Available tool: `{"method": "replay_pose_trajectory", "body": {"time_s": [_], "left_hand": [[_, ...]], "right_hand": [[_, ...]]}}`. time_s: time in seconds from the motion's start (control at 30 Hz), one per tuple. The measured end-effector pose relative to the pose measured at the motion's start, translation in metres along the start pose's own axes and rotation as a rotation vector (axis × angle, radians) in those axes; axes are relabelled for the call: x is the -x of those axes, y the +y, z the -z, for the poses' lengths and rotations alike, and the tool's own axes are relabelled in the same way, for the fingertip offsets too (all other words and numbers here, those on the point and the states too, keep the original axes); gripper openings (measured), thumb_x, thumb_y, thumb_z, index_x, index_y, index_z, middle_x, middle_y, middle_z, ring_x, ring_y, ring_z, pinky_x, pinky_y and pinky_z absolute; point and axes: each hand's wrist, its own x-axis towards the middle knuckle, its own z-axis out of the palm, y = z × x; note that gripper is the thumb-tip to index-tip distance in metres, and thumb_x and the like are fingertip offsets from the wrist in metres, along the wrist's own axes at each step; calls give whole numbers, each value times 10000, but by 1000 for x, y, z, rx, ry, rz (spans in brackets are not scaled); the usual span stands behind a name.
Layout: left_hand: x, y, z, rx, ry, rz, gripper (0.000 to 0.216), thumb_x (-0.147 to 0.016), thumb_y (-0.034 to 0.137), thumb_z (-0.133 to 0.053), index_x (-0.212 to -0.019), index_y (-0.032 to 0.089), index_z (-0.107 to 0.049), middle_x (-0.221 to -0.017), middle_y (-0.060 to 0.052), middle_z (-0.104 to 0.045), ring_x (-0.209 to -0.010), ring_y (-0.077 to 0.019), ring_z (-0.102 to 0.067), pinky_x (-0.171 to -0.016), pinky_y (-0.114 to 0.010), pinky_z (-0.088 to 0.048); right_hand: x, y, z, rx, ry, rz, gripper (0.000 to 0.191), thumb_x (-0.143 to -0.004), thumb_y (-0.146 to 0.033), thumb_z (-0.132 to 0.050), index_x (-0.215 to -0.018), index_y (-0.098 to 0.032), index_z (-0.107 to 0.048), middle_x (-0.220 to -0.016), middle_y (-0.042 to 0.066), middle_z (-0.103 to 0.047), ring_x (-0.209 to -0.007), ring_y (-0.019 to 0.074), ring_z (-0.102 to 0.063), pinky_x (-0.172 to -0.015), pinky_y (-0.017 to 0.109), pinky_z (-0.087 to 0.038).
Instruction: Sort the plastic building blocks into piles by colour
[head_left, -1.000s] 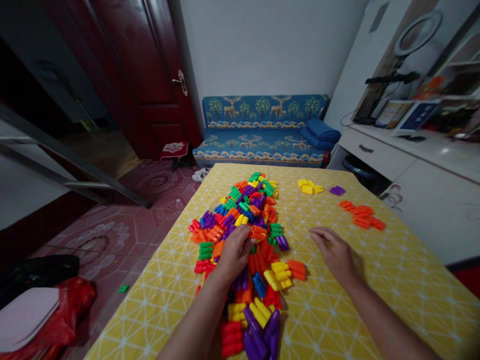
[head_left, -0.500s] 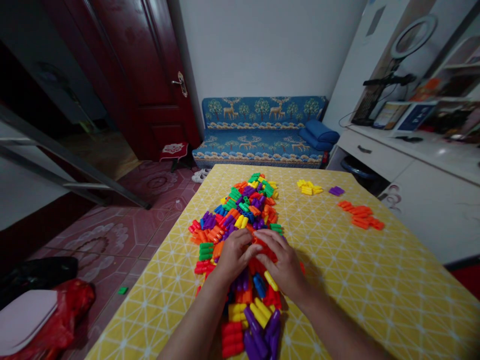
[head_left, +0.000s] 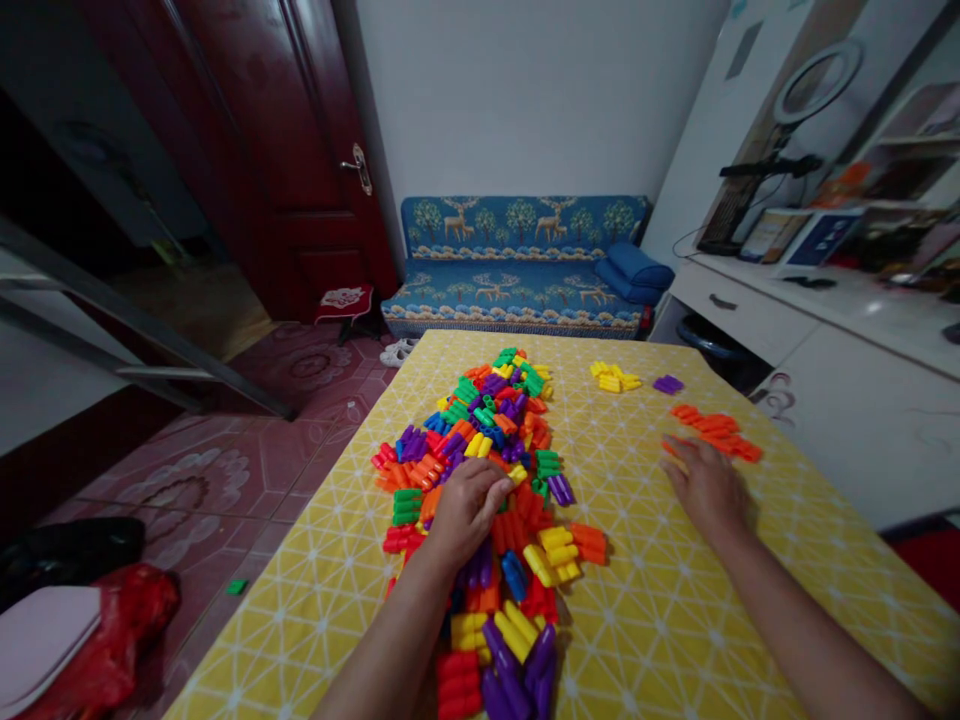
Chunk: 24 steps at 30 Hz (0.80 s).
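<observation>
A long pile of coloured plastic blocks [head_left: 491, 440] lies down the middle of a table with a yellow patterned cloth [head_left: 675, 620]. My left hand [head_left: 466, 512] rests on the pile with its fingers curled over the blocks; what they grip is hidden. My right hand [head_left: 706, 487] reaches to the right, just short of a small group of orange blocks [head_left: 718, 433]. An orange block [head_left: 670, 452] shows at its fingertips. Further back lie a small group of yellow blocks [head_left: 615, 377] and a single purple block [head_left: 667, 384].
A white cabinet [head_left: 825, 350] with a ring light [head_left: 815, 80] stands close along the table's right side. A blue sofa [head_left: 517, 262] and a dark red door [head_left: 300, 150] are beyond. On the floor to the left lie a red bag [head_left: 120, 640] and a green block [head_left: 236, 587].
My right hand went from the cloth to the pile, met my left hand there, then moved right to the orange group with an orange block. My left hand stayed on the pile.
</observation>
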Motion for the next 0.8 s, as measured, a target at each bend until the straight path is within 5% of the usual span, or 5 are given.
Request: {"method": "replay_pose_trajectory", "body": {"time_s": [0.1, 0.23, 0.53, 0.8], "left_hand": [[0, 1, 0, 0, -1, -3, 315, -981, 308, -455, -815, 167, -682, -828, -86, -669, -809, -187, -621, -754, -314, -491], [0, 1, 0, -5, 8, -15, 320, -987, 302, -443, -831, 168, -689, -835, -86, -676, -804, -185, -626, -744, -311, -492], [2, -1, 0, -30, 33, 7, 289, -980, 291, -461, -845, 171, -687, -850, -86, -678, -820, -187, -635, -751, -308, -498], [1, -2, -2, -65, 48, -5, 248, -962, 275, -497, -829, 172, -679, -818, -81, -680, -803, -187, -630, -738, -313, -502]], "right_hand": [[14, 8, -4, 9, 75, 64, 305, -914, -346, -466, -1010, -180, -703, -1024, 119, -640, -959, 262, -558, -820, 370, -445], [13, 3, -7, -32, -13, 149, 311, -921, -387, -456, -857, -185, -683, -888, 102, -657, -882, 250, -563, -805, 367, -445], [-9, 20, -31, 150, -144, -23, 503, -926, -481, -410, -1219, -118, -599, -1237, 180, -615, -1125, 335, -541, -904, 466, -443], [25, -50, -21, -183, -160, -20, 538, -932, -480, -402, -1330, -140, -527, -1392, 188, -531, -1315, 326, -458, -1043, 534, -395]]}}
